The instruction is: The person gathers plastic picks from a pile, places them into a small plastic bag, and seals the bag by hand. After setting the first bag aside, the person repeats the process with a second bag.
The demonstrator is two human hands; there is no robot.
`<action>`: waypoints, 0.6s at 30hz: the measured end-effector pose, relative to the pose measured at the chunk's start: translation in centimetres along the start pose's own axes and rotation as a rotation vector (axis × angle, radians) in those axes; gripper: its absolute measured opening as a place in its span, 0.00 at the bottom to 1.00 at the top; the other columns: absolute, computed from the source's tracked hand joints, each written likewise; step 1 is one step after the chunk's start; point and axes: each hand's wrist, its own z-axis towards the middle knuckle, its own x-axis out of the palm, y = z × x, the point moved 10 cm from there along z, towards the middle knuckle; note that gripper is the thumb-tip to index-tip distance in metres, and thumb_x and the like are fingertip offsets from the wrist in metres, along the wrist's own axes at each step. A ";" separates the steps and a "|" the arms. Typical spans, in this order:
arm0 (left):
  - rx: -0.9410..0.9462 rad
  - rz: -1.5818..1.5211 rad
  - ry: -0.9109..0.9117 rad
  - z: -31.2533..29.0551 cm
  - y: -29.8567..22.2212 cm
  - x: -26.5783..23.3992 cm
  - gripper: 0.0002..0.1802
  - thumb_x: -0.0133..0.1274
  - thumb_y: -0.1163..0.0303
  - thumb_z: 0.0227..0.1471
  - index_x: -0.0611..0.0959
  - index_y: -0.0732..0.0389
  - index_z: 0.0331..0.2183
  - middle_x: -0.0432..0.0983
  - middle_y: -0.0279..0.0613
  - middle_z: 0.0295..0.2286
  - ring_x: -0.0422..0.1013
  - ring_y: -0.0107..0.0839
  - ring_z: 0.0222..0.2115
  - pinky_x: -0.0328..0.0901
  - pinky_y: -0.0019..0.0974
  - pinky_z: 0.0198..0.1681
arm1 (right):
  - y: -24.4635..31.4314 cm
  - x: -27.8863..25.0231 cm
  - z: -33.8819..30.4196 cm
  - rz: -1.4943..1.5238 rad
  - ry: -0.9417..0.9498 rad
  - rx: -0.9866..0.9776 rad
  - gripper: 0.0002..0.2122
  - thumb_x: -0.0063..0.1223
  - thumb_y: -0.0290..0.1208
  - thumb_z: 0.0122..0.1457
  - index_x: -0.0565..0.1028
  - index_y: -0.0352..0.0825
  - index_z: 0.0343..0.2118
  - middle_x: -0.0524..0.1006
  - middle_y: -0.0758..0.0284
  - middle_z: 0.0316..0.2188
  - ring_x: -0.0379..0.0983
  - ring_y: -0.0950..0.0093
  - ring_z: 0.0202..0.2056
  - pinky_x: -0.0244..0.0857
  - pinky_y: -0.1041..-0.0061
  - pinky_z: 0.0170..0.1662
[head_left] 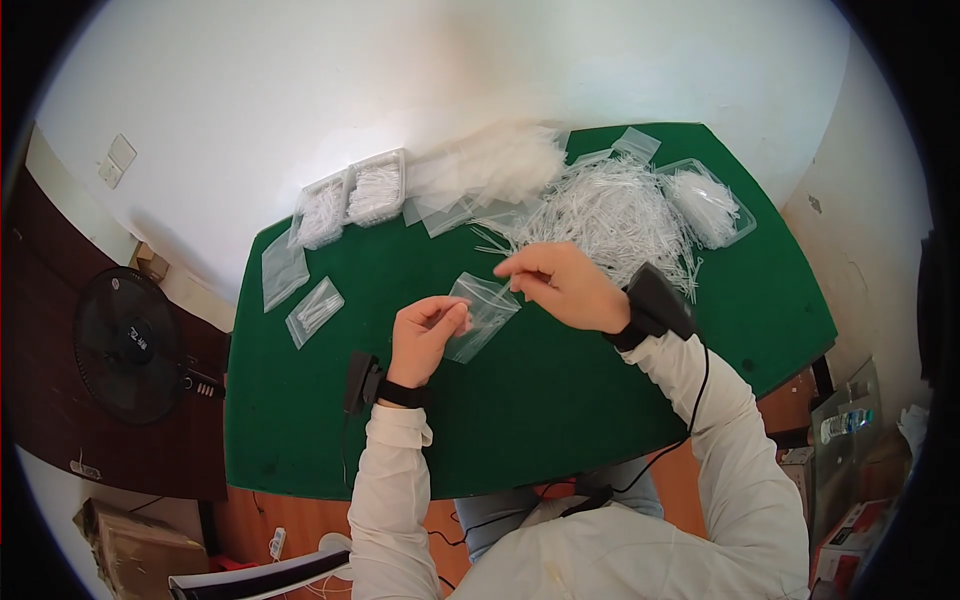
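Observation:
A clear zip bag (488, 325) is pinched between the thumb and fingers of my left hand (428, 335), above the middle of the green table. At the upper right of that bag, my right hand (570, 285) has its thumb and fingers drawn together. Whatever it grips is too thin and see-through to make out. Just beyond the right hand lies a big loose heap of thin clear plastic sticks (615, 215). To the left of my left hand, a small clear bag with several white sticks (316, 312) lies flat.
Two clear boxes of white sticks, one left (320, 213) and one right (376, 192), stand at the back left. Flat clear bags (490, 165) pile up beside them. A clear tray of sticks (708, 208) is at the right of the green table (500, 430). A black fan (130, 340) stands left.

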 end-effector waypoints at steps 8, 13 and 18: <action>-0.011 -0.035 0.019 -0.1 0.1 0.6 0.08 0.53 0.72 0.51 0.80 0.67 0.32 0.75 0.34 0.24 0.70 0.21 0.24 0.65 0.24 0.31 | 0.6 0.0 -0.3 -0.090 -0.019 0.040 0.02 0.51 0.19 0.48 0.74 0.31 0.26 0.73 0.65 0.28 0.70 0.73 0.29 0.64 0.77 0.30; -0.058 -0.076 -0.005 -0.2 0.6 0.5 0.08 0.54 0.73 0.50 0.80 0.67 0.33 0.75 0.34 0.25 0.71 0.21 0.25 0.66 0.24 0.31 | 2.6 1.0 -0.5 -0.235 0.002 -0.256 0.04 0.50 0.18 0.46 0.76 0.32 0.26 0.73 0.63 0.37 0.70 0.68 0.37 0.64 0.72 0.36; -0.066 -0.066 -0.007 -0.1 0.6 0.6 0.08 0.54 0.72 0.51 0.80 0.67 0.33 0.75 0.34 0.24 0.70 0.20 0.24 0.66 0.24 0.31 | 1.9 2.9 -1.0 -0.320 0.117 -0.358 0.06 0.49 0.19 0.46 0.76 0.32 0.28 0.71 0.61 0.42 0.67 0.64 0.42 0.63 0.71 0.42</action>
